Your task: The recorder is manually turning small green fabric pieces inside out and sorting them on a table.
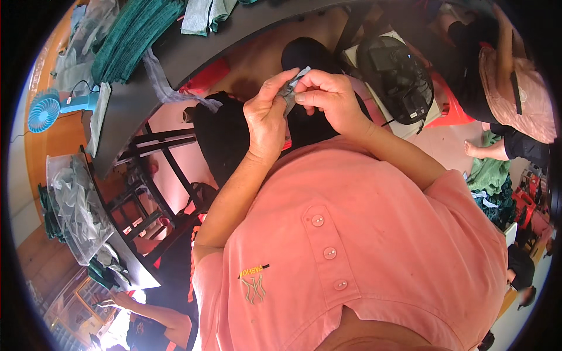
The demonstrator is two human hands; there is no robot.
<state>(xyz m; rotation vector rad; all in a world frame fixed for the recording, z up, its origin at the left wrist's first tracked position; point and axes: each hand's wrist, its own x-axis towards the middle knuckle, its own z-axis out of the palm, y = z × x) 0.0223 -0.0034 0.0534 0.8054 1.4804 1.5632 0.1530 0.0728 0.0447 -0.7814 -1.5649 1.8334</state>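
Fingers, left hand: your left hand (265, 120) pinches a small grey cloth piece (288, 92) between thumb and forefinger.
Fingers, right hand: your right hand (336, 103) is drawn in narrow at the cloth's right edge; whether it grips or only touches, cannot tell.
Cloth position: held up between your two hands, just beyond your pink shirt (263, 199), apart from the dark surface (234, 26).
Cloth handling: judged light, soft and limp, easy to crease, hardly fragile; may slide out of a loose pinch.
Cloth hold: probably best at opposite edges, thumb pad against forefinger, so the middle stays visible to you.
Comparison: a pale grey strip (161, 82) droops over the surface's edge; if it is like material, expect little stiffness.
Hidden: your fingers cover much of the cloth; its full outline, and what the dark patch in its folds is, cannot be made out.
Cut off: the dark green cloth stack (132, 44) runs out at the upper edge.
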